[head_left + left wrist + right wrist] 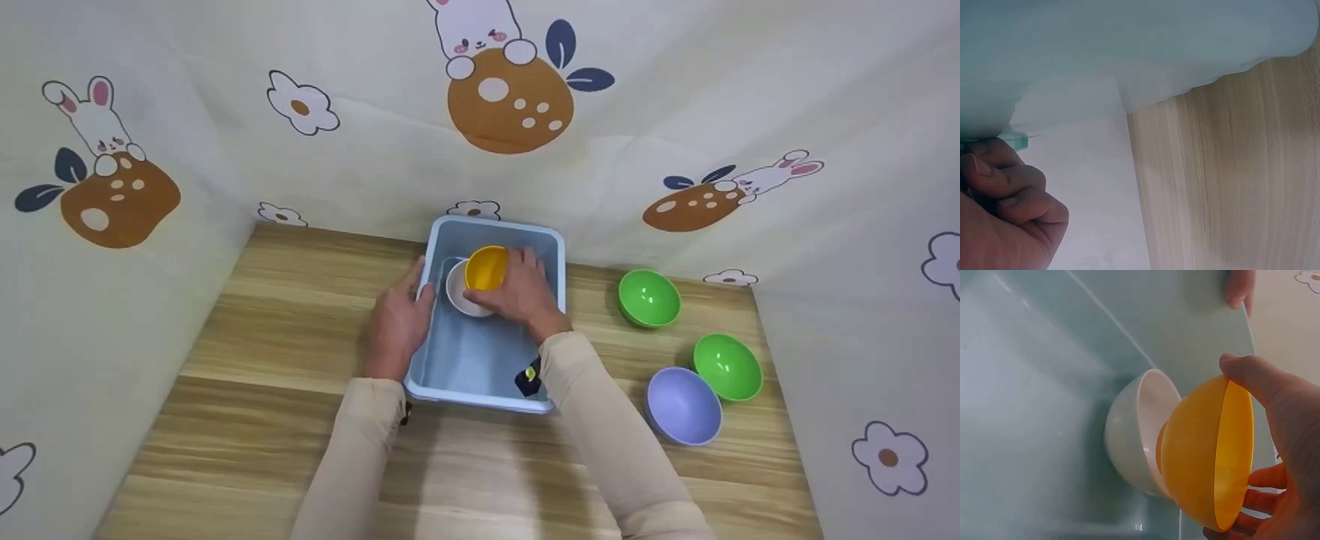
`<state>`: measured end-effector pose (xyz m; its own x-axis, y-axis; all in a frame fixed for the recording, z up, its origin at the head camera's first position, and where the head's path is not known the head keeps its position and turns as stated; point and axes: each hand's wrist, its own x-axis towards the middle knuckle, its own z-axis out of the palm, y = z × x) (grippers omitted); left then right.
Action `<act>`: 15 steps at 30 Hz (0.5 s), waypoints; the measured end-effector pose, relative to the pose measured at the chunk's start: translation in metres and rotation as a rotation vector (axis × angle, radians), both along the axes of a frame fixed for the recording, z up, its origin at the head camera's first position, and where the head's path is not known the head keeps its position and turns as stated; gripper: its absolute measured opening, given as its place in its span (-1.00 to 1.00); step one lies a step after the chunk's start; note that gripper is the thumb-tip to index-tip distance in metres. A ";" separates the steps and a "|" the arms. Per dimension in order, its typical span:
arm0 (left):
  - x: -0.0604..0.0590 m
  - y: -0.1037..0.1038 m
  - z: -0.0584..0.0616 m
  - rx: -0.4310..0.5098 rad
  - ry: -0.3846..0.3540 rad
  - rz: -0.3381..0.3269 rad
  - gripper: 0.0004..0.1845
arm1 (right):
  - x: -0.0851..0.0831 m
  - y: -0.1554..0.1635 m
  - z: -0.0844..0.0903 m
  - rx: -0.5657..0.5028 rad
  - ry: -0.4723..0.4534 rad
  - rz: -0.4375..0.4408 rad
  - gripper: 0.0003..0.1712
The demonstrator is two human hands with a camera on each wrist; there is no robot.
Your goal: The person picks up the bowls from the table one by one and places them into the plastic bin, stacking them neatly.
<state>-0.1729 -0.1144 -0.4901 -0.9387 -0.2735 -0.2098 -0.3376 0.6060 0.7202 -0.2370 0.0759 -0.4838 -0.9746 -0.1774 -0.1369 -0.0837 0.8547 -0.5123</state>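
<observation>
Inside a light blue plastic bin (480, 400), my right hand (521, 289) holds a yellow bowl (486, 268) by its rim. The right wrist view shows the thumb on one side of that rim and the fingers on the other. Just beneath, a white bowl (1126, 433) sits in the bin, and the yellow bowl's base dips into its mouth. My left hand (396, 326) grips the bin's left side, thumb over the rim. Curled fingers (1027, 208) appear beside the bin's pale wall in the left wrist view.
Right of the bin, a green bowl (649, 298) stands near the back wall. Closer in, a second green bowl (727, 367) sits against a purple bowl (684, 406). A printed cloth (360, 172) surrounds the wooden tabletop (300, 300) at the back and sides.
</observation>
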 end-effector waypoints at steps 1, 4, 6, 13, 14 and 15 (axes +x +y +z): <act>0.000 0.000 0.000 0.002 -0.005 0.000 -0.42 | 0.000 0.000 -0.001 0.005 0.000 0.000 0.22; -0.001 0.000 -0.001 0.004 -0.009 0.011 -0.43 | -0.001 -0.002 -0.002 0.024 0.008 0.009 0.22; -0.001 0.000 -0.001 0.009 -0.015 0.006 -0.42 | -0.001 -0.004 -0.003 0.028 0.018 0.019 0.22; -0.002 -0.001 0.000 0.028 -0.021 -0.005 -0.41 | -0.001 -0.008 -0.005 0.026 0.039 0.041 0.22; -0.002 -0.001 0.000 0.027 -0.018 -0.002 -0.41 | -0.002 -0.008 -0.006 0.027 0.035 0.042 0.22; -0.002 0.000 0.000 0.031 -0.019 -0.002 -0.41 | -0.002 -0.009 -0.006 0.026 0.031 0.041 0.22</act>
